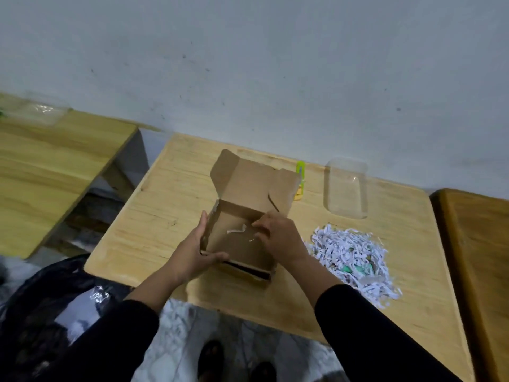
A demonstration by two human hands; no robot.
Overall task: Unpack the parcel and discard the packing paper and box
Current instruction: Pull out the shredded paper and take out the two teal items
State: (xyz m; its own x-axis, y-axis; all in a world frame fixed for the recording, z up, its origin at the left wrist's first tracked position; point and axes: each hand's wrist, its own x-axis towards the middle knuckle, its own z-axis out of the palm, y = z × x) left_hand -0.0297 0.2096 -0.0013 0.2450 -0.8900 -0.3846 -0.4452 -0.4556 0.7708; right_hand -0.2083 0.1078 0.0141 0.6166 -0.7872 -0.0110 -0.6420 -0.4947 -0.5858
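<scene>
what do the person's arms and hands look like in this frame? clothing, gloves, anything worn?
Both arms wear long black sleeves, pushed partway up so the forearms are bare. The left hand and right hand are bare: no gloves. No rings, watch or wristband can be made out, though the picture is dim and soft. No markings show on the sleeves.
</scene>
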